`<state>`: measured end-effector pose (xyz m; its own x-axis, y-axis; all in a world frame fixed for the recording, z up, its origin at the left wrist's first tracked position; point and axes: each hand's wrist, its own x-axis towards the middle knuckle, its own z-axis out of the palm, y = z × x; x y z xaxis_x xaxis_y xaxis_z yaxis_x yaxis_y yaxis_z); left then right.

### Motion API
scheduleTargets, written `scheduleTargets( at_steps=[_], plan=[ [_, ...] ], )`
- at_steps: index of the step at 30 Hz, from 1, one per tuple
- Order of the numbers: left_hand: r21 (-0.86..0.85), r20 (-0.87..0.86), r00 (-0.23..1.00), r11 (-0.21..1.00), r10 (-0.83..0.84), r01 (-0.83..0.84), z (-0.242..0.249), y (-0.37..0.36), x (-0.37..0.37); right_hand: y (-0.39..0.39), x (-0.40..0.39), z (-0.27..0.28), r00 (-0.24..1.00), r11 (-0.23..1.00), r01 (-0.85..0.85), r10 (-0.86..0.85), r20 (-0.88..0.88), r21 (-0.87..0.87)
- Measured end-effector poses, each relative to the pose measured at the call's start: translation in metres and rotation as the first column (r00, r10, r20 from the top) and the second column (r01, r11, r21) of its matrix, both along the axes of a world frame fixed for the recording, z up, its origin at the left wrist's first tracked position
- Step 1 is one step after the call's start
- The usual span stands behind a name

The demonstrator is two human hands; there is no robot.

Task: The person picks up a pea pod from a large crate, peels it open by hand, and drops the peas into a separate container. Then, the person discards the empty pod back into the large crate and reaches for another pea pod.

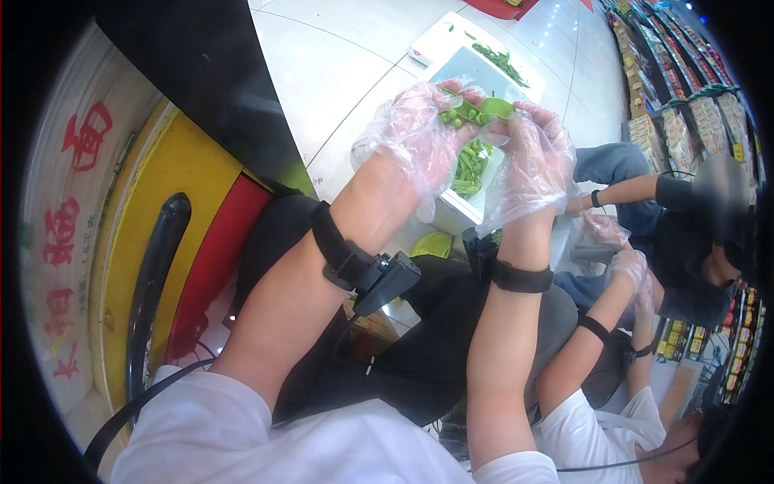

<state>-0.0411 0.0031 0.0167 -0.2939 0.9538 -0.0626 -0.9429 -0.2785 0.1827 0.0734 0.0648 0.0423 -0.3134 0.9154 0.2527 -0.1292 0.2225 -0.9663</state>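
Observation:
Both hands wear clear plastic gloves and meet in front of me, above a white foam box. Between the fingers of my left hand (419, 133) and my right hand (528, 145) is an opened green pea pod (497, 107). Several round green peas (453, 118) show beside the pod, near my left fingers. My right fingers pinch the pod's other side. Below them, the white foam box (461, 211) holds a heap of green pods (469, 171).
A white foam lid (431, 40) with green pods (501, 63) lies on the tiled floor beyond the box. Two co-workers sit at the right, with gloved hands (629, 270) close to my right forearm. Stocked shelves (677, 133) stand behind them; a yellow and red cabinet (149, 218) is at left.

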Motion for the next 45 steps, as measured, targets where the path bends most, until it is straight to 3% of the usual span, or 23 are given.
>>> scheduleTargets(
  at_steps=[3, 8, 13, 22, 25, 30, 37, 45],
  plan=[
    [-0.135, -0.082, 0.996, 0.990, 0.033, -0.044, 0.005, 0.002, -0.001, 0.000, -0.005, -0.004, 1.000, 1.000, -0.012, 0.012, -0.008, -0.022],
    [-0.116, -0.089, 0.993, 0.990, 0.072, -0.082, -0.001, 0.010, -0.004, 0.002, -0.015, -0.003, 0.978, 0.990, -0.025, -0.005, -0.208, -0.141],
    [-0.022, -0.128, 0.989, 0.997, 0.070, -0.074, -0.007, 0.008, 0.005, -0.002, -0.004, 0.000, 0.980, 0.990, -0.036, 0.008, -0.201, -0.136],
    [-0.097, -0.113, 0.994, 0.995, 0.011, -0.022, -0.005, 0.006, 0.001, -0.004, -0.005, -0.002, 0.990, 0.995, -0.021, 0.008, -0.140, -0.092],
    [-0.010, -0.083, 0.997, 1.000, 0.002, -0.003, -0.007, 0.006, 0.000, -0.003, -0.005, -0.004, 0.989, 0.997, -0.018, 0.007, -0.145, -0.081],
    [-0.100, -0.033, 0.997, 0.993, 0.068, -0.071, 0.002, 0.005, 0.005, -0.003, -0.006, -0.002, 0.982, 0.993, 0.002, -0.024, -0.187, -0.118],
    [-0.070, -0.021, 0.999, 0.997, 0.037, -0.038, 0.010, 0.000, 0.005, 0.000, -0.004, -0.001, 0.954, 0.986, 0.056, -0.100, -0.284, -0.158],
    [-0.150, -0.137, 0.990, 0.987, 0.040, -0.061, -0.003, 0.000, 0.009, -0.005, -0.002, -0.008, 0.966, 0.987, 0.019, -0.059, -0.251, -0.159]
  ],
)
